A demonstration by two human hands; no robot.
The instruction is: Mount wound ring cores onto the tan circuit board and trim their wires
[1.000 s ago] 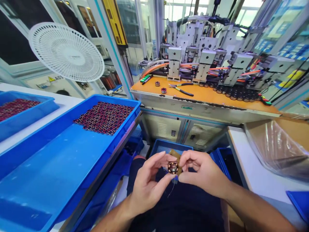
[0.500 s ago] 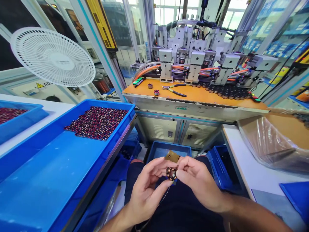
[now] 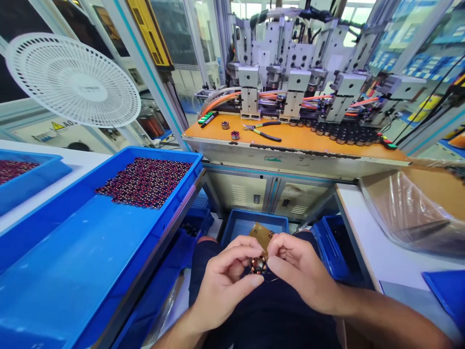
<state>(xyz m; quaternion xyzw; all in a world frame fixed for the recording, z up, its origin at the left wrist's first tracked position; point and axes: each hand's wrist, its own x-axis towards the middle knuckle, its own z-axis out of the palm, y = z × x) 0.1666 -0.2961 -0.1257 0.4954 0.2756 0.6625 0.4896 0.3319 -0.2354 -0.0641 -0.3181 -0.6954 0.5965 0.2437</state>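
Observation:
A small round motor stator (image 3: 258, 265) with copper windings is held over my lap. My left hand (image 3: 230, 278) grips it between thumb and forefinger, the other fingers curled behind. At its right edge, the thumb and forefinger of my right hand (image 3: 300, 266) are pinched together on a fine wire of the stator; the fingertips partly hide that wire. Another thin wire end sticks out below the stator. Beyond my hands, a brownish plate (image 3: 260, 234) with a few small parts on it lies by a blue bin (image 3: 232, 224).
On my left, a blue tray (image 3: 72, 252) contains many dark red stators (image 3: 148, 182). Ahead, pliers (image 3: 263, 130), two loose stators and rows of dark parts (image 3: 341, 133) lie on the orange bench below a machine (image 3: 294, 82). A plastic-lined box (image 3: 410, 218) stands at right.
The stator has turned slightly in my left fingers. My left forefinger has moved over its top, and a wire end now shows below it at the right. The view has shifted slightly.

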